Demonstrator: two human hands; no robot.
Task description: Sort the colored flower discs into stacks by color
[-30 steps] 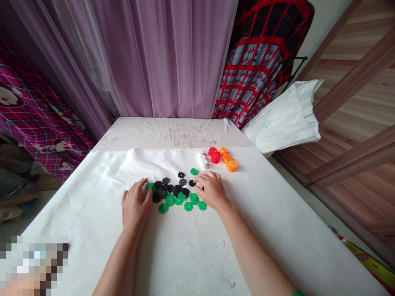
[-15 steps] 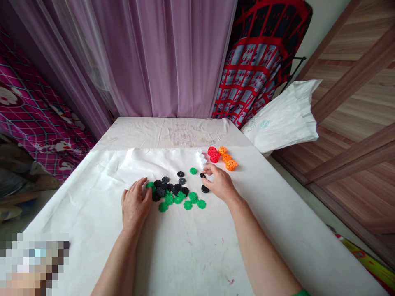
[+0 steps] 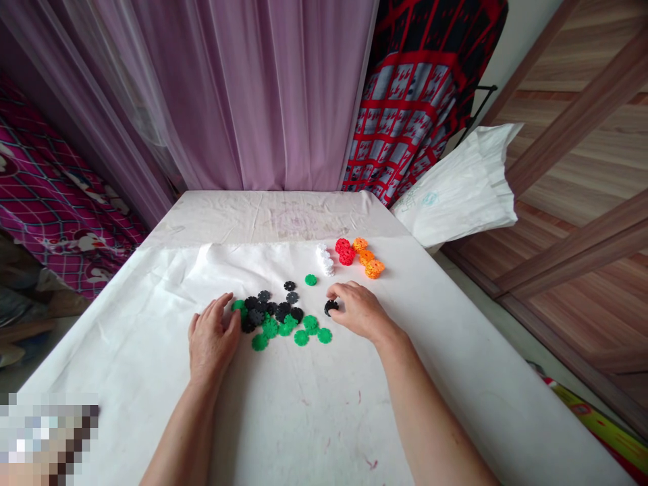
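My right hand (image 3: 358,309) has its thumb and fingers curved round a black notched disc (image 3: 331,308), right of the loose pile. Whether more black discs lie beneath that one is hard to make out. On the left, my left hand (image 3: 211,337) rests on the cloth with fingers apart, holding nothing. Its fingertips are beside a green notched disc (image 3: 238,306) at the pile's left end. Between the hands lie several loose black discs (image 3: 256,316) and several green discs (image 3: 270,329), partly overlapping. A single green disc (image 3: 310,279) lies farther back.
Grouped at the back right are white discs (image 3: 325,260), red discs (image 3: 345,252) and orange discs (image 3: 373,268). A white cloth (image 3: 304,418) covers the table, wrinkled at the back left. A white bag (image 3: 455,192) stands beyond the table's right edge.
My right hand has moved down with the black disc, bringing it to where another black piece lay. My left hand stays by the pile. The whole view has shifted slightly.
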